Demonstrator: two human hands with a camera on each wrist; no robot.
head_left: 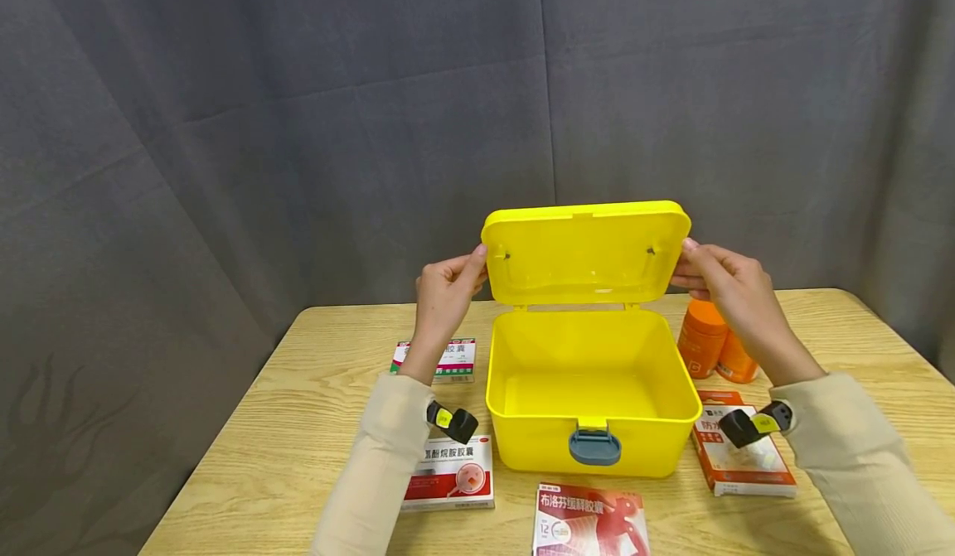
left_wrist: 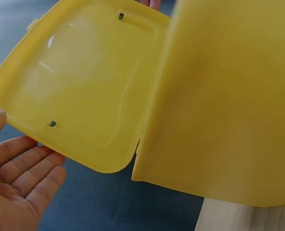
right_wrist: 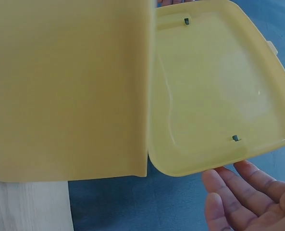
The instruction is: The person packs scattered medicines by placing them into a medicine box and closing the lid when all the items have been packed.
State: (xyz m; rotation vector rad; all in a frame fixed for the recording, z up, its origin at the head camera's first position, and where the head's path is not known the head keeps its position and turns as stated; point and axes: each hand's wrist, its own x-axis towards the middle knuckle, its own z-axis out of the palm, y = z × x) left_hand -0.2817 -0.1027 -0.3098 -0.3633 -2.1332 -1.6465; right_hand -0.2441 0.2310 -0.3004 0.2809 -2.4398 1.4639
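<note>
Head view: my left hand (head_left: 445,295) and right hand (head_left: 734,291), fingers partly extended, are pinching the yellow lid (head_left: 585,258) between them.

1. Head view: evenly lit, fairly sharp; soft shadows on table (head_left: 261,456).
2. Small glare spots on lid (head_left: 578,249).
3. Left wrist: dim; box (left_wrist: 229,106) wall soft.
4. Right wrist: hazy, washed out.
</note>
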